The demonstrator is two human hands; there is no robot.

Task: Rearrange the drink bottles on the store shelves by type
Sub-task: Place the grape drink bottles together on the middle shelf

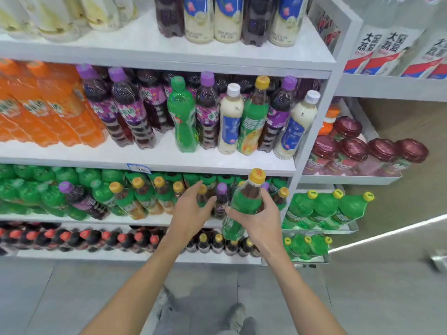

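Right hand [260, 221], lower centre-right: fingers clasped round the green-labelled body of a yellow-capped plastic bottle of brown tea [244, 201]. The bottle is held tilted, cap toward upper right, in front of the third white shelf [135, 221].

Left hand [191, 211], centre: fingers spread and slack, grasping nothing. It is just beside a small purple-capped bottle of dark grape drink [220, 201] standing upright on that shelf (whether the thumb touches it is not clear).

Same shelf, left part: green-capped green plastic bottles [29, 187], a leaning purple-capped bottle [82, 199] among them, then a row of yellow-capped tea bottles [135, 197].

Middle white shelf [145, 155]: orange soda bottles [48, 112] at left, then dark grape bottles with purple labels [125, 110]. The right end is mixed: one clear green bottle [181, 117], milky white bottles with blue labels [229, 122], and one yellow-capped green-labelled bottle [254, 117].

Bottom shelf, lower left: dark bottles with red caps [72, 238].
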